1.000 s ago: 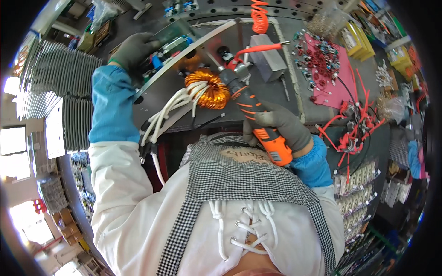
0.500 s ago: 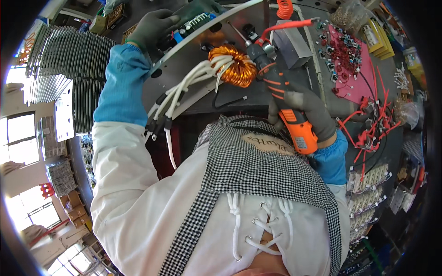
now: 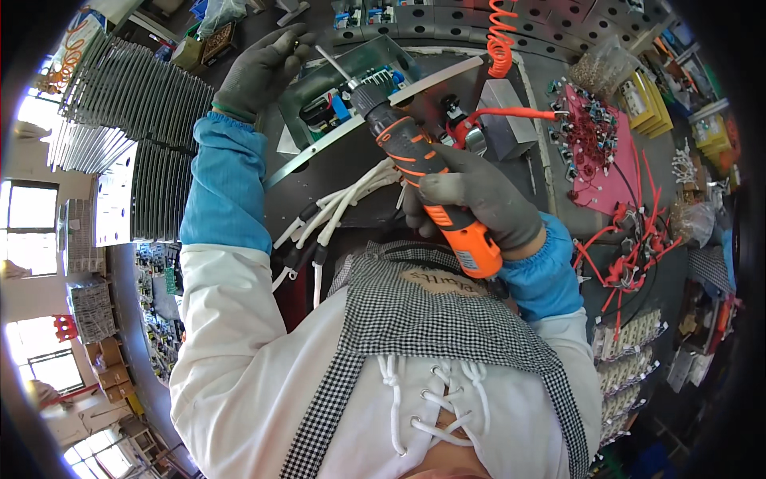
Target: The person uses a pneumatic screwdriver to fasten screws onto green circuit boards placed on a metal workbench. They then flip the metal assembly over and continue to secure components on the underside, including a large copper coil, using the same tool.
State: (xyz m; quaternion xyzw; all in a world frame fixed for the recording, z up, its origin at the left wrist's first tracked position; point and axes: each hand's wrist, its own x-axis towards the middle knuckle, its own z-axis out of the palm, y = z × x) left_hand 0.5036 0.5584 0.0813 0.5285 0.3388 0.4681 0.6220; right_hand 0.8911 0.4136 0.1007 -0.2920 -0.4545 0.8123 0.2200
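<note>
My right hand (image 3: 487,195), in a grey glove, is wrapped round an orange-and-black power screwdriver (image 3: 411,152). Its bit points up and left, over the metal case (image 3: 293,102). Inside the case are a green circuit board with a finned heat sink (image 3: 381,81) and a blue component (image 3: 340,108). My gloved left hand (image 3: 257,73) is raised beside the case's left end, fingers closed round a small dark bit that I cannot make out. Thick white cables (image 3: 351,195) lie below the screwdriver, their upper ends hidden behind it and my right hand.
Ribbed metal plates (image 3: 132,96) are stacked at the left. A grey metal block (image 3: 507,120) and a red cable (image 3: 511,113) are right of the case. A coiled orange hose (image 3: 500,48) hangs above. Small wired parts cover a pink sheet (image 3: 598,188); red leads (image 3: 626,267) lie nearer.
My left hand has come off the circuit board area, its fingers now closed. The screwdriver has swung left, its bit over the case. The copper coil is now hidden. The whole view has shifted.
</note>
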